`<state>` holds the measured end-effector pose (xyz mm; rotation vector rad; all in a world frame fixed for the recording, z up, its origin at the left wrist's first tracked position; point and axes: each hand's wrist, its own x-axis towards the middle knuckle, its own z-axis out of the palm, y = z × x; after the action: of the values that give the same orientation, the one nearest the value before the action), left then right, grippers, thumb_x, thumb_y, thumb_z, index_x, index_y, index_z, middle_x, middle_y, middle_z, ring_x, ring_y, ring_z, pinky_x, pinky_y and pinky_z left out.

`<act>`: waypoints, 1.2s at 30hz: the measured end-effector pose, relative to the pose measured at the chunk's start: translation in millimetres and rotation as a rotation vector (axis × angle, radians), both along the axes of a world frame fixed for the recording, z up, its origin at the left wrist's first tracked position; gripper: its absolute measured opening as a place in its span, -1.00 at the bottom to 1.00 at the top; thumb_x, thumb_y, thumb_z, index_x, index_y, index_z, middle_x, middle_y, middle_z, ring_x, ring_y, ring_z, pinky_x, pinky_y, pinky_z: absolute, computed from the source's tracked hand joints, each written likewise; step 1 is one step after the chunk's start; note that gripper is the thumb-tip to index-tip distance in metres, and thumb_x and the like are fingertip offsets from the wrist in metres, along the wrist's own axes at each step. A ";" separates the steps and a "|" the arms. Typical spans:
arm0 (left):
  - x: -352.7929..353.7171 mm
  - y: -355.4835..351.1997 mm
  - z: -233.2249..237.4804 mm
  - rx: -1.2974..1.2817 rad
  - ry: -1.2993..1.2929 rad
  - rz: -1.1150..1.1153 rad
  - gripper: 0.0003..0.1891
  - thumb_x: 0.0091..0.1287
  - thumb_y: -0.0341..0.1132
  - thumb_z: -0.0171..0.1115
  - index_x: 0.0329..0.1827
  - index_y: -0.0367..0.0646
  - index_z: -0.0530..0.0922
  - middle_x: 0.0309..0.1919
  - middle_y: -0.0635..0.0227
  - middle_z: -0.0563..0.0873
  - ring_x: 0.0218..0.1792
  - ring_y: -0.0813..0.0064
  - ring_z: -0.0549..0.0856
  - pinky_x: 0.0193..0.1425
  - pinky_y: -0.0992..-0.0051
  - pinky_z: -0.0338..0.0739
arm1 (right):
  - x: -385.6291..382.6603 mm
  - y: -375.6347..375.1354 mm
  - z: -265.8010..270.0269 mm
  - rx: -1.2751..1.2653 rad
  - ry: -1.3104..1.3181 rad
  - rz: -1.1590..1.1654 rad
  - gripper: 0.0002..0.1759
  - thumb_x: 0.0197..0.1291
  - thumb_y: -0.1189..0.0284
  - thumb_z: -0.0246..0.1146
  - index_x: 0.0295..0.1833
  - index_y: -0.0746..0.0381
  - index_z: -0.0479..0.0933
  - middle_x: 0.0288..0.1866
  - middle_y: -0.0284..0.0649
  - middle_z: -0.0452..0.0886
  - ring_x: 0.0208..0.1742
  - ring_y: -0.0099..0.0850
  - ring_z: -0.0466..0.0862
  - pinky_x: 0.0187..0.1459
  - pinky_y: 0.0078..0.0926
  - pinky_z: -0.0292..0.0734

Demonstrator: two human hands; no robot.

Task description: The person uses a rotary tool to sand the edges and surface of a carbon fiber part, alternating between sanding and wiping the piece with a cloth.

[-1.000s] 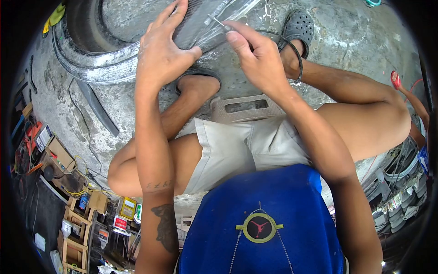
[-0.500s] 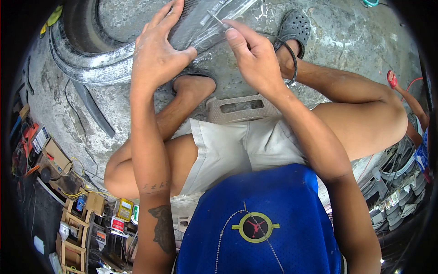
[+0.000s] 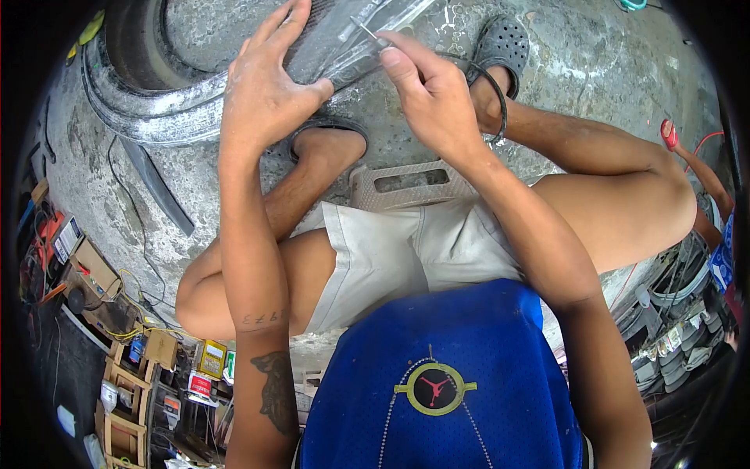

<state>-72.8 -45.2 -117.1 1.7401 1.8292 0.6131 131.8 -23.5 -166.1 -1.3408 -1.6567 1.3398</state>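
Observation:
A large curved grey part (image 3: pixel 168 117), dusty and streaked white, lies on the floor at the top of the view. My left hand (image 3: pixel 266 98) rests over its near edge, fingers stretched out and thumb apart. Between the thumb and curled fingers of my right hand (image 3: pixel 437 102) is a slim tool (image 3: pixel 366 30) with a thin metal tip. That tip points up and left, over the ridged section (image 3: pixel 332 43) of the part, to the right of my left hand. Most of the tool's handle is hidden in my grip.
My sandalled feet flank the work, and a beige plastic stool (image 3: pixel 410 184) shows between my legs. A dark strip (image 3: pixel 160 187) and a cord lie on the concrete floor at left. Boxes (image 3: pixel 94 266) and tools crowd the lower left. Another person's hand (image 3: pixel 672 133) shows at far right.
The view has shifted very slightly. My right hand and the tool are a touch farther left, still in the same grip; my left hand keeps its place on the part.

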 end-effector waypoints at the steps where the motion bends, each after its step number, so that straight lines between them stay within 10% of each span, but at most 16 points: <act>1: 0.0 0.6 -0.2 0.000 0.000 0.000 -0.04 -0.15 -0.39 0.45 0.52 -0.35 0.44 0.49 -0.16 0.49 0.54 -0.04 0.44 0.64 0.25 0.27 | -0.2 -0.2 -1.2 0.017 0.002 -0.004 -0.60 0.52 0.16 0.26 0.26 0.18 0.67 -0.22 -0.01 0.77 -0.25 -0.20 0.78 -0.13 -0.30 0.63; 36: -2.5 1.4 -9.7 0.010 0.008 0.010 -0.02 -0.14 -0.37 0.45 0.54 -0.33 0.42 0.49 -0.16 0.49 0.54 -0.04 0.44 0.63 0.25 0.28 | 3.2 3.9 0.0 0.071 -0.044 0.051 -0.63 0.51 0.16 0.26 0.26 0.09 0.68 -0.20 0.05 0.77 -0.20 -0.01 0.80 -0.13 -0.20 0.65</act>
<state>-75.2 -43.7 -126.8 1.7438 1.8443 0.6215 134.9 -19.6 -166.1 -1.3032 -1.7619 1.2761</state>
